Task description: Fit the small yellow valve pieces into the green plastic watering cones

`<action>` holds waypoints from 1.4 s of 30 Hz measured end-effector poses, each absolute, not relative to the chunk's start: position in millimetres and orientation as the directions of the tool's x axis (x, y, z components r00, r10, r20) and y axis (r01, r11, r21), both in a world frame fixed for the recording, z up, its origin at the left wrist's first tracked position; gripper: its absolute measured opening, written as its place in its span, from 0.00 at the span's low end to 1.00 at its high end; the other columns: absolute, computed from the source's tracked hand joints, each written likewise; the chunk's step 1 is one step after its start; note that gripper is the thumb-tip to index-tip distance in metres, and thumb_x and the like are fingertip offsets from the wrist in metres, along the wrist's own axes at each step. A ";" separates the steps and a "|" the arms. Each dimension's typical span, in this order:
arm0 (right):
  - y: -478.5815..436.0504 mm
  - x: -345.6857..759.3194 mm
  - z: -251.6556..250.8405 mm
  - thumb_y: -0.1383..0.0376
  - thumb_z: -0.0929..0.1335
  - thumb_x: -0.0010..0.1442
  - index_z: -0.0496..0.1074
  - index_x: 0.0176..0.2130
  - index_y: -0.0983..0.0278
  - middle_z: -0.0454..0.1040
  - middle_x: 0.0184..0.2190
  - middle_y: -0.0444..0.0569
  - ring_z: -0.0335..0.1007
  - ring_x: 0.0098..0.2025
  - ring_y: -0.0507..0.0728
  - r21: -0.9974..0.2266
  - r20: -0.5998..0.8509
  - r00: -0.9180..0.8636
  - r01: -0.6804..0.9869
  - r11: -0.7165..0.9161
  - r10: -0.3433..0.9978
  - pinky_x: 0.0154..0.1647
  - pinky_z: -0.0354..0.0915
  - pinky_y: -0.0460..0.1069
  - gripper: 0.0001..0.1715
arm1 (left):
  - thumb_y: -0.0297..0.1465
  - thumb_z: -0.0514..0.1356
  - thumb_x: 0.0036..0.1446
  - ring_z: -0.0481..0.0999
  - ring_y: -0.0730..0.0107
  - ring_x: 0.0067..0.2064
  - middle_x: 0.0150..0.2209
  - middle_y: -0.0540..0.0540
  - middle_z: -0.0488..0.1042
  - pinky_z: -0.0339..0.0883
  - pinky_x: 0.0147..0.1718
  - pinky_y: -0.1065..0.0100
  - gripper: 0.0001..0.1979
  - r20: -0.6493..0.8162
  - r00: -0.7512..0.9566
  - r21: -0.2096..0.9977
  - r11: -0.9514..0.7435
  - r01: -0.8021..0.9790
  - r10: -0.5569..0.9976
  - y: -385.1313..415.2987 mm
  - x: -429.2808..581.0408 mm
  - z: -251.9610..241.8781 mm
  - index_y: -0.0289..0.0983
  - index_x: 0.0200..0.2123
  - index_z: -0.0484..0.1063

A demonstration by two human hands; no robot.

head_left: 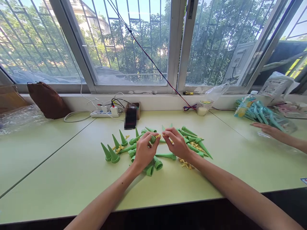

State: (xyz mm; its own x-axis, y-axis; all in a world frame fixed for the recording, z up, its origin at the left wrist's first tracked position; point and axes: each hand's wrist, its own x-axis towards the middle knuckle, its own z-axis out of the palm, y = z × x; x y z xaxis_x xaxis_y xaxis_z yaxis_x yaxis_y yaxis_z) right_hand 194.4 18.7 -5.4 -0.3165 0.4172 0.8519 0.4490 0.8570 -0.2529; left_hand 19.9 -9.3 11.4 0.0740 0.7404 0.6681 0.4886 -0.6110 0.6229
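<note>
My left hand (145, 149) is closed around a green plastic spike (153, 139), mostly hidden by the fingers, with small yellow pieces (158, 136) showing at the fingertips. Close beside it, my right hand (176, 142) is pinched; a small yellowish bit seems to be between its fingertips, too small to make out. Under and around both hands lie several hollow green spikes with round caps (158, 163). A few other green spikes (114, 156) stand point up at the left. A pile of small yellow plugs (185, 164) lies below my right wrist.
A phone-like dark object (130, 118) leans on a box behind the spikes. Behind it, a power strip (105, 113) trails cables. A jar (203, 108), a bottle (246, 104) and teal items (263, 113) stand along the back. Another person's hand (267, 129) reaches in from the right.
</note>
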 end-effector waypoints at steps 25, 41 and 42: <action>13.9 188.9 -8.9 0.74 0.60 0.68 0.69 0.49 0.60 0.72 0.41 0.53 0.71 0.44 0.56 -0.141 0.880 -0.382 0.359 0.923 0.283 0.44 0.73 0.52 0.15 | 0.27 0.59 0.60 0.72 0.70 0.31 0.33 0.48 0.77 0.65 0.30 0.70 0.10 0.657 0.150 0.559 -0.611 0.560 0.739 -4.7 16.1 5.6 0.39 0.41 0.80; 12.1 187.6 -8.0 0.75 0.61 0.65 0.69 0.48 0.60 0.72 0.40 0.53 0.71 0.43 0.57 -0.127 0.892 -0.374 0.333 0.934 0.255 0.42 0.73 0.52 0.16 | 0.26 0.60 0.59 0.73 0.71 0.32 0.33 0.48 0.78 0.67 0.33 0.71 0.10 0.672 0.154 0.543 -0.624 0.562 0.725 -5.6 16.2 5.9 0.38 0.41 0.80; 12.1 187.5 -7.8 0.75 0.61 0.65 0.69 0.48 0.60 0.72 0.40 0.53 0.71 0.43 0.57 -0.129 0.890 -0.377 0.329 0.936 0.255 0.42 0.73 0.52 0.16 | 0.26 0.60 0.59 0.73 0.71 0.32 0.33 0.48 0.78 0.68 0.33 0.71 0.10 0.673 0.154 0.542 -0.624 0.563 0.723 -5.4 16.1 5.7 0.38 0.41 0.81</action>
